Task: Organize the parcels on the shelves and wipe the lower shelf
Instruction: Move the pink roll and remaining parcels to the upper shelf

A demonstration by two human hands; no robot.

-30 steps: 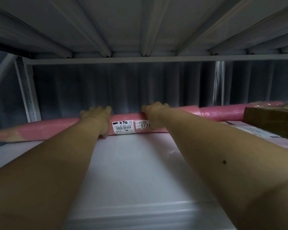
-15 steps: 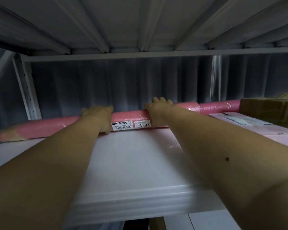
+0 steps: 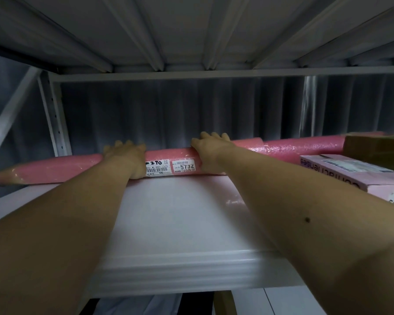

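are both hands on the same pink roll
Yes, the left hand and the right hand both rest on the long pink roll, one on each side of its white labels.

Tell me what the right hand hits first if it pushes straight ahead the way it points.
The right hand is already draped over the long pink roll, so it presses into that first. Past the roll, the grey pleated curtain at the back of the shelf seems next, though the depth is unclear.

both forearms bare, no sleeves, a small dark mole on the right forearm point(image 3: 307, 220).
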